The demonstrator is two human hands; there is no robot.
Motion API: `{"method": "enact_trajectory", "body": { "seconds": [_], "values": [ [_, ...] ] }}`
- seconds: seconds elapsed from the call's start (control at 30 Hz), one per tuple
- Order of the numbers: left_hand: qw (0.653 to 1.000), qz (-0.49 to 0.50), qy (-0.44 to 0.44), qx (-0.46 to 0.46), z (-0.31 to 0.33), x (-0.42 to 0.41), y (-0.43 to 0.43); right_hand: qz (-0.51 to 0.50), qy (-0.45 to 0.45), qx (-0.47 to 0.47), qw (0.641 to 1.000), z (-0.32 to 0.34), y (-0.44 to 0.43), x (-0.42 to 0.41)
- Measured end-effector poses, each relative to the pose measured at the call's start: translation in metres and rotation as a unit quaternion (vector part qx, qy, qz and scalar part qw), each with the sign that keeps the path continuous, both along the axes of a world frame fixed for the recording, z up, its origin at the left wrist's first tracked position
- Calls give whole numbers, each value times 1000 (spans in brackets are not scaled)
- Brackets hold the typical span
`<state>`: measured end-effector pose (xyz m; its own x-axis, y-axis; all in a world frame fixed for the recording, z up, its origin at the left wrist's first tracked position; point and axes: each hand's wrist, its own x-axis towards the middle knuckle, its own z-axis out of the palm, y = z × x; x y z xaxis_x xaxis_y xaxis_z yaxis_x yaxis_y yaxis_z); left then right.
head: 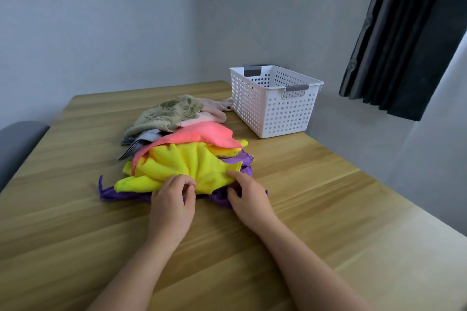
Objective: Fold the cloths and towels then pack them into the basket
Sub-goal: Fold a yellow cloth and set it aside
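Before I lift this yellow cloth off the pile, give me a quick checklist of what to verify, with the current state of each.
1. Left hand on the yellow cloth: ok, fingers pinch its near edge.
2. Right hand on the same cloth: cannot tell, fingertips rest at its edge over the purple cloth, grip unclear.
3. Yellow cloth free to lift: not ok, the pink cloth overlaps its far side.
4. Bare table to fold on: ok, near and right.
5. Basket ready: ok, upright, nothing seen inside.
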<state>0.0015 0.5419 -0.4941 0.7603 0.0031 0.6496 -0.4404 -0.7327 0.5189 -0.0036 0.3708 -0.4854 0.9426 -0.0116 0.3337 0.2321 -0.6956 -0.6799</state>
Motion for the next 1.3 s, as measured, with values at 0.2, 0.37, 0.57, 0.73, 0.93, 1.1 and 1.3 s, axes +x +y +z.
{"method": "enact_trajectory", "body": {
  "seconds": [0.2, 0.37, 0.57, 0.73, 0.93, 1.1, 1.3],
  "values": [
    [988, -50, -127, -69, 16, -8, -3, -27, -139, 234, 962, 11, -2, -12],
    [992, 32, -116, -23, 13, -7, -5, 10, -64, 460, 886, 12, -3, -10],
    [995, 29, -74, 61, 7, -1, 1, -27, -45, 504, 862, 14, -5, -5],
    [977, -189, -48, 90, 17, -21, -4, -68, -58, 511, 855, 18, -20, -4],
    [997, -29, 20, 68, 6, -5, -5, -8, 19, 411, 911, 9, -14, -2],
    [983, -90, -7, 158, 7, -4, -4, 138, 16, 297, 945, 9, -2, -12],
    [988, -145, 28, 36, 9, -1, -3, 191, 1, 251, 949, 15, 1, -19]
  ]
}}
